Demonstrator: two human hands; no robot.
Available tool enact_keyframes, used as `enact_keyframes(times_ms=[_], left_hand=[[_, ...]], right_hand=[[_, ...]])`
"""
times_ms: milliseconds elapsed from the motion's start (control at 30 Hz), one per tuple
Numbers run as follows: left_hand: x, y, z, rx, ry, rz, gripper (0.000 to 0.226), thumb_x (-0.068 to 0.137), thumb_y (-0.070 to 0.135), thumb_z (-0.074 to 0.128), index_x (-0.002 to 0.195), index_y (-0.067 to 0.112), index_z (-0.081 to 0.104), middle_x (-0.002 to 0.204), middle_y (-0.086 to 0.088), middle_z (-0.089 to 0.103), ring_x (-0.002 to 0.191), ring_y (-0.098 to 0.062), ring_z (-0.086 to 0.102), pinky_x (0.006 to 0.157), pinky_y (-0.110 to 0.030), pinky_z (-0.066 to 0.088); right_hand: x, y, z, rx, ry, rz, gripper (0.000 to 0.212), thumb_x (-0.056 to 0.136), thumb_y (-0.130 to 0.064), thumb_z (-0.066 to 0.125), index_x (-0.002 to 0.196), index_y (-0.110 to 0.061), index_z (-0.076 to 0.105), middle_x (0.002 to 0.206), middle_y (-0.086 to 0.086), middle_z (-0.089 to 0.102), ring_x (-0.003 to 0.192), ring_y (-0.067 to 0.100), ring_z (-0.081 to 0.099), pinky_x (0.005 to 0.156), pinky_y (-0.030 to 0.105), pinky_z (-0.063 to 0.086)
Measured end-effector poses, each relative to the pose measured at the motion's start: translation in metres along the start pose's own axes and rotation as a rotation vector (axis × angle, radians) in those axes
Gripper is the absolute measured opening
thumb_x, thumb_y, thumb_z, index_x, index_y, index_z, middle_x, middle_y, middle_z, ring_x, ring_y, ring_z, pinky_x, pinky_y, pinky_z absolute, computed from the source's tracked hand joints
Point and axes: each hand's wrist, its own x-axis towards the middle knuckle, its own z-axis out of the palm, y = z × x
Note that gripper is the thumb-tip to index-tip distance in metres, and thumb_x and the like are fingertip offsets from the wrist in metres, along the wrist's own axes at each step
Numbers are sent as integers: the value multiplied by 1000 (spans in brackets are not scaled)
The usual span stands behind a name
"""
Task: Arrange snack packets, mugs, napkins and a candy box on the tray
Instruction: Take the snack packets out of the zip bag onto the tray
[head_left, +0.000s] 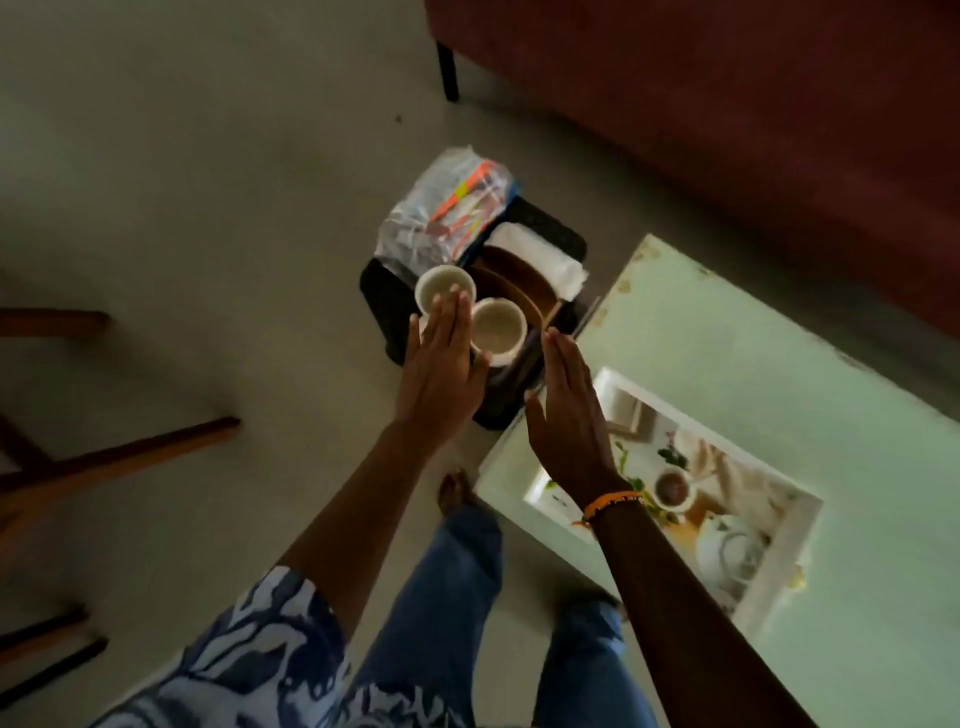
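Tray (387, 306), black and loaded, sits on the pale floor (218, 208) just off the far-left corner of the light green bench (753, 364); its near-right edge lies under or against that corner, I cannot tell which. On it two white mugs (445, 289) stand side by side at the near-left, mouths up, the second mug (497, 326) just right of the first. Behind them lies a clear packet (441, 208) with orange and yellow pieces inside, overhanging the tray's far-left edge. A brown wooden holder (524, 275) takes the middle, with white napkins (540, 260) folded along its far-right side.

Both hands hover over the near end of the tray, flat and with nothing in them. The left hand (441, 374) has its fingers (447, 317) straight and together, reaching over the gap between the two mugs. The right hand (566, 410) stands edge-on, fingers extended, above the tray's near-right edge beside the bench corner; an orange wristband (610, 504) circles its wrist.

Open floor lies to the left and far side of the tray. A dark red sofa (727, 130) closes the far right, wooden chair legs (130, 457) stand well off to the left, and the person's jeans-clad legs (441, 597) are near, with a bare foot (454, 491) close to the tray.
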Motion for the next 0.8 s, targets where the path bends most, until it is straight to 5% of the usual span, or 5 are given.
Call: enact_keyframes(times_ms=[167, 333, 500, 667, 800], left_hand=[[75, -66, -6, -203, 38, -189, 59, 93, 22, 43, 145, 6, 20, 152, -17, 27, 142, -30, 23, 115, -50, 18], [144, -125, -7, -493, 41, -488, 34, 90, 20, 48, 119, 4, 54, 120, -14, 60, 105, -23, 57, 79, -24, 42], [188, -163, 5, -823, -113, -853, 45, 91, 30, 48, 127, 2, 48, 129, -19, 54, 106, -28, 54, 88, -31, 42], [201, -173, 20, -874, -176, -874, 50, 84, 33, 63, 122, 2, 53, 114, -13, 62, 100, -26, 60, 83, -31, 48], [206, -169, 19, -935, -168, -864, 50, 78, 30, 70, 118, 3, 57, 113, -14, 64, 99, -26, 61, 75, -30, 52]], right_hand=[[91, -32, 39, 146, 65, 14, 55, 90, -6, 49, 141, -5, 28, 151, 12, 30, 139, 23, 30, 112, 30, 29], [173, -57, 72, 161, 89, 0, 51, 88, -7, 50, 137, -6, 36, 148, 13, 35, 134, 22, 36, 97, -3, 15], [230, -58, 92, 135, -30, 117, 56, 87, -12, 50, 140, -17, 30, 154, 12, 17, 132, 33, 38, 106, 39, 37], [242, -44, 105, 142, -58, 151, 53, 87, -15, 52, 136, -21, 34, 150, 11, 17, 122, 32, 48, 101, 42, 44], [244, -35, 105, 260, -2, 131, 56, 83, -10, 57, 134, -17, 33, 145, 10, 27, 119, 15, 42, 86, 10, 39]])
